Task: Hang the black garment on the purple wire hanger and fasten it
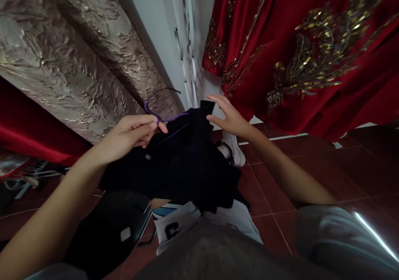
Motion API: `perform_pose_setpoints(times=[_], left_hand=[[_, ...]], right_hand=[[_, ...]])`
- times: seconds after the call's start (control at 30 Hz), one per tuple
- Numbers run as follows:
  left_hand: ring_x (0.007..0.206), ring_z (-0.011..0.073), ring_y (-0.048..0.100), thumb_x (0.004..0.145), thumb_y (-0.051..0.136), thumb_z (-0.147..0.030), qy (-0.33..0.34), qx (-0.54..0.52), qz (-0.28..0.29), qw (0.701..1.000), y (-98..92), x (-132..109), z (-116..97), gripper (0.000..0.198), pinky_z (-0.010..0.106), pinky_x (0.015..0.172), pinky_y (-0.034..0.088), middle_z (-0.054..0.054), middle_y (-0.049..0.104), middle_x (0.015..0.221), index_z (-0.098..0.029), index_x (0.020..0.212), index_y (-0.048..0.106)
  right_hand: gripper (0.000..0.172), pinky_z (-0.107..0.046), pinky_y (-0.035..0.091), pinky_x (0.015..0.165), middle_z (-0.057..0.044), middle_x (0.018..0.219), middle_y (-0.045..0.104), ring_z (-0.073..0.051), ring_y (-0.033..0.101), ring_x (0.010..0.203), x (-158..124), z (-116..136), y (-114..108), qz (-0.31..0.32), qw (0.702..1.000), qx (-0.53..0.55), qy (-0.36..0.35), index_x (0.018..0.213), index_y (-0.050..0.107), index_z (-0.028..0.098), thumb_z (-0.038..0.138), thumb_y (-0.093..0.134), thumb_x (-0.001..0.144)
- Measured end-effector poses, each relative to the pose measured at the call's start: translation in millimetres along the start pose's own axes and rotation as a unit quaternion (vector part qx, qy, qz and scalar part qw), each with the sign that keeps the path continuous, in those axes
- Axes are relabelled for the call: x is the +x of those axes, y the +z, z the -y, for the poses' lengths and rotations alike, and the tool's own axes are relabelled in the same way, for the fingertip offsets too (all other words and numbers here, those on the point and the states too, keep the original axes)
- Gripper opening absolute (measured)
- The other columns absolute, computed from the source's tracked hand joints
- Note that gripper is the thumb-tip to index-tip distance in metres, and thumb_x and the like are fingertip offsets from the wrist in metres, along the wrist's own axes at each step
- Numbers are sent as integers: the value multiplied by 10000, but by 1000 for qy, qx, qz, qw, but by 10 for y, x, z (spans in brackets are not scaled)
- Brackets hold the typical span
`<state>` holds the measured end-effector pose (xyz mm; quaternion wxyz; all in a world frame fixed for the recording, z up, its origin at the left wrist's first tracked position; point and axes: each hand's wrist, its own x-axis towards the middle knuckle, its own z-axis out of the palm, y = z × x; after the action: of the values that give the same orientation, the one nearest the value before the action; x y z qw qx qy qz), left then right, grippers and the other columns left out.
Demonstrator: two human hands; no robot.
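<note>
Your left hand is closed in a pinch: thumb and index finger grip a purple strand. One end of the strand projects above the fingers; the other length runs right, over the black cloth. Your right hand is partly open, thumb and fingers spread at the upper right corner of the cloth. Contact between the fingertips and that corner cannot be confirmed.

Nearest your body is a grey top. Beyond it, white legwear shows a black letter-like mark and a blue patch. The black cloth lies across your lap, below and between both hands; its folds are too dark to tell apart. A black seat with a pale square mark stands at lower left.

Farther out, a white shoe rests on the red tiled floor, beyond the right edge of the cloth. At upper left hangs a textured gold fabric, with a red fabric beside it at the left edge. At upper right hangs a red garment with gold sequin work. A pale wall shows between the hanging fabrics.
</note>
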<state>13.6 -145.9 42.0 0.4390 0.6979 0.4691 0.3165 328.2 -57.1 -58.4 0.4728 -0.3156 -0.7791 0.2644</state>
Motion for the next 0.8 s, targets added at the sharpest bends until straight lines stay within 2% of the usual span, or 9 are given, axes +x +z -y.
perform_pose_setpoints(times=[0.1, 0.2, 0.3, 0.37, 0.43, 0.5, 0.57, 0.67, 0.8], left_hand=[[467, 121, 399, 899, 693, -461, 46, 36, -62, 996, -168, 104, 95, 236, 242, 404, 303, 10, 458, 553, -244, 903, 787], [512, 125, 489, 863, 755, -413, 90, 23, -147, 985, -230, 274, 249, 190, 260, 494, 391, -2, 554, 594, -245, 950, 748], [893, 194, 683, 912, 732, -393, 180, 31, -254, 950, -185, 394, 350, 276, 360, 815, 537, 21, 729, 960, -249, 1144, 693], [1113, 224, 647, 992, 632, -399, 263, 81, -348, 896, -117, 406, 379, 285, 423, 990, 493, 33, 696, 1171, -241, 1227, 661], [1160, 249, 617, 1034, 548, -407, 325, 169, -411, 835, -30, 377, 422, 290, 457, 1042, 451, 52, 670, 1180, -241, 1245, 659], [1099, 267, 638, 1032, 532, -399, 350, 255, -388, 814, 84, 341, 511, 307, 461, 1019, 453, 66, 685, 1083, -261, 1277, 655], [1000, 263, 674, 1019, 531, -365, 331, 321, -290, 838, 240, 328, 640, 373, 429, 962, 485, 72, 708, 1006, -278, 1373, 611], [890, 250, 699, 1022, 489, -329, 229, 404, -150, 873, 526, 360, 839, 506, 371, 829, 534, 92, 725, 1025, -268, 1524, 486], [990, 289, 688, 1035, 483, -359, 142, 407, -137, 892, 829, 384, 1018, 440, 383, 812, 556, 122, 724, 1085, -228, 1449, 548]], right_hand=[[356, -284, 463, 977, -45, 1142, 694, -139, 612, 1065, -2, -175, -62, 37, 994, 78, 74, 1104, 686, 189, 486, 693, 908], [437, -241, 452, 642, 23, 764, 636, -85, 559, 683, 49, -131, -133, 34, 968, 192, 159, 878, 647, 184, 618, 690, 851], [468, -254, 482, 668, 28, 768, 647, -94, 589, 707, 338, -60, -263, -127, 947, 245, 168, 899, 632, 209, 641, 761, 775], [446, -294, 517, 768, 11, 783, 657, -124, 632, 816, 612, -49, -387, -221, 936, 229, 149, 877, 609, 222, 648, 730, 818], [425, -331, 523, 856, -6, 790, 662, -151, 642, 921, 819, -59, -516, -265, 928, 223, 137, 843, 577, 236, 647, 684, 871], [419, -352, 514, 916, -23, 827, 677, -171, 624, 997, 857, -72, -611, -290, 923, 224, 114, 845, 562, 257, 661, 667, 882], [424, -369, 509, 940, -38, 893, 692, -196, 604, 1049, 712, -83, -644, -303, 926, 210, 86, 884, 565, 276, 691, 649, 881], [437, -403, 529, 912, -59, 965, 689, -236, 614, 1085, 342, -105, -596, -317, 931, 162, 77, 943, 573, 273, 709, 569, 916], [353, -428, 556, 912, -51, 962, 658, -229, 668, 1003, 19, -92, -514, -373, 914, 127, 98, 986, 571, 238, 586, 522, 955]])
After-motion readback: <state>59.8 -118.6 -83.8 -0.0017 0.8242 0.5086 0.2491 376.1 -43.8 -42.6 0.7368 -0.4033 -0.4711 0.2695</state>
